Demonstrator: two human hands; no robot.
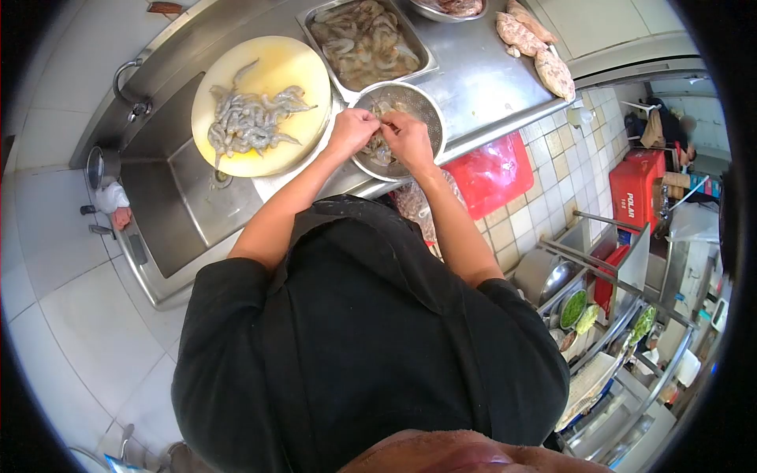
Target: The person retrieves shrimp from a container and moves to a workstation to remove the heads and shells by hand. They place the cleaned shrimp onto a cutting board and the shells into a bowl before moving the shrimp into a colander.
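My left hand (355, 131) and my right hand (407, 140) meet over a metal colander (434, 118), fingers pinched together. What lies between the fingertips is too small to make out; it may be a shrimp. Shrimp pieces (380, 151) lie inside the colander below. On the left, a pile of grey shrimp (251, 120) rests on a round yellowish cutting board (296, 67). Behind the colander, a rectangular metal tray (428, 61) holds many whole shrimp (363, 43) in liquid.
A sink basin (169, 189) with a faucet (136, 106) is at the left. Pale pieces of food (536, 43) and a metal bowl (448, 11) stand at the back. A red tub (493, 175) is below the counter edge. Far right, a person is partly visible.
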